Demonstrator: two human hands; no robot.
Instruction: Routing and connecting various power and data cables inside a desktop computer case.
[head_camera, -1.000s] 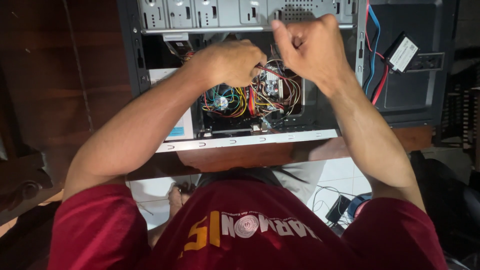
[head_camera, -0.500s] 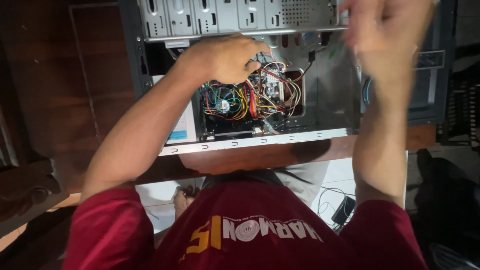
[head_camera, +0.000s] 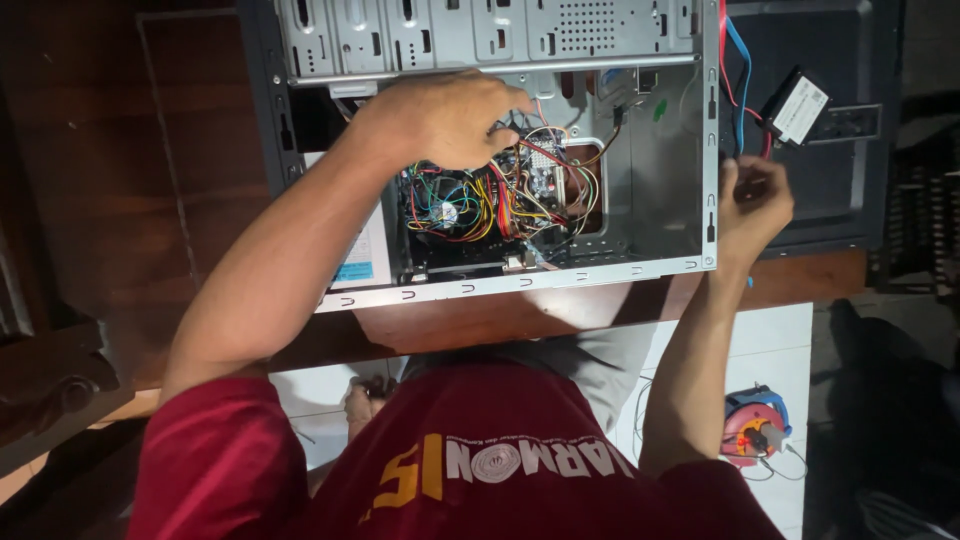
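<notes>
A dark wooden table (head_camera: 150, 200) fills the left and middle of the frame; below its near edge a pale tiled floor (head_camera: 770, 340) shows at lower right.

Nearest the camera, at the bottom centre, is the person's red shirt (head_camera: 480, 460) with pale and yellow print. A small red and blue object (head_camera: 755, 425) with a cord lies on the floor at lower right.

An open grey computer case (head_camera: 500, 275) lies on the table, upper centre, its side panel off. Inside, a tangle of coloured wires (head_camera: 500, 195) sits over the board in the middle of the frame.

The left hand (head_camera: 445, 120) reaches into the case from the left, fingers bent down into the wires at their upper edge; whether they pinch a wire cannot be told.

The right hand (head_camera: 750, 200) is at the case's right edge, right of centre, fingers curled loosely near the red and blue cables (head_camera: 735, 70) that run down from the top; a firm grasp cannot be confirmed.

Farther off, at upper right, a small black drive (head_camera: 797, 105) with a white label rests tilted on the dark panel (head_camera: 820, 190) beside the case.
</notes>
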